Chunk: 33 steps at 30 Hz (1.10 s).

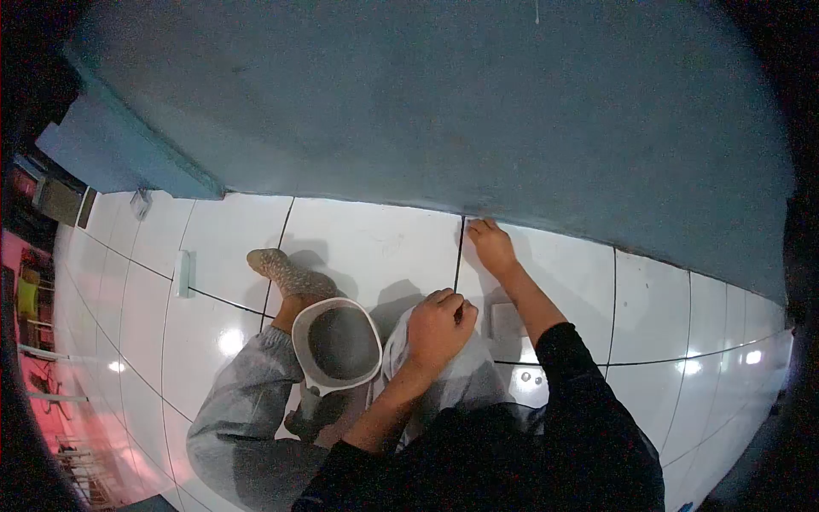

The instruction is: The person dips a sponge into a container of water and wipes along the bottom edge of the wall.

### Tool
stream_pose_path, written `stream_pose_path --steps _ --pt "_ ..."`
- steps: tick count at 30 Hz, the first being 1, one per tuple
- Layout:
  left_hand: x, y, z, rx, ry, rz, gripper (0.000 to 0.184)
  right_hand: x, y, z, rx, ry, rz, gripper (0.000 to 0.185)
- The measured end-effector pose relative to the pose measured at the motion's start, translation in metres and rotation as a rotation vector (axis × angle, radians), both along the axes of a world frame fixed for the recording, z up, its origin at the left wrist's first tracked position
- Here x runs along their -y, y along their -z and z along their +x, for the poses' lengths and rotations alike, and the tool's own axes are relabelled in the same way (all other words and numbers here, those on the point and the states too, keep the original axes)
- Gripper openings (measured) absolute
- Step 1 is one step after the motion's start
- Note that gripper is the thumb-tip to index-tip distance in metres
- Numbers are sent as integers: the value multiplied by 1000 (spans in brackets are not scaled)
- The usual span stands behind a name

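My right hand (492,246) reaches down to the white floor tiles at the foot of the grey-blue wall (478,102), by a dark tile joint. Its fingers are bent together, and whatever they hold is hidden. Over my knee, my left hand (439,327) is curled closed. I cannot make out whether anything is inside it. A white plastic dipper (299,341) stands between my legs, left of my left hand, with a grey mass (344,343) inside. Neither hand touches the dipper.
A squarish greyish piece (507,320) lies on the floor under my right forearm. Farther left are a white bar-shaped object (182,274) and a small clear item (141,203). My sock-covered foot (290,273) rests near the dipper. A wall ledge (136,145) juts out at upper left.
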<state>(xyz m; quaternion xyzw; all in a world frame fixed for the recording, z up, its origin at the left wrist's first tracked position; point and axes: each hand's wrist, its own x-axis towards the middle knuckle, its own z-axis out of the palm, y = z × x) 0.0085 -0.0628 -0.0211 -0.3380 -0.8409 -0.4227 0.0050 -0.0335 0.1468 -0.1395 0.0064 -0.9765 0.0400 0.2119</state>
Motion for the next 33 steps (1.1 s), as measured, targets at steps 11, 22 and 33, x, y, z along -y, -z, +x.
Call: stream_pose_path --steps 11,22,33 --pt "-2 -5 3 50 26 25 18 -39 18 52 -57 468 -442 20" --pt "5 -2 -1 4 22 12 18 59 -24 -59 215 177 -37 13" --pt "-2 -5 1 50 44 12 17 -4 3 0 -15 177 16 17"
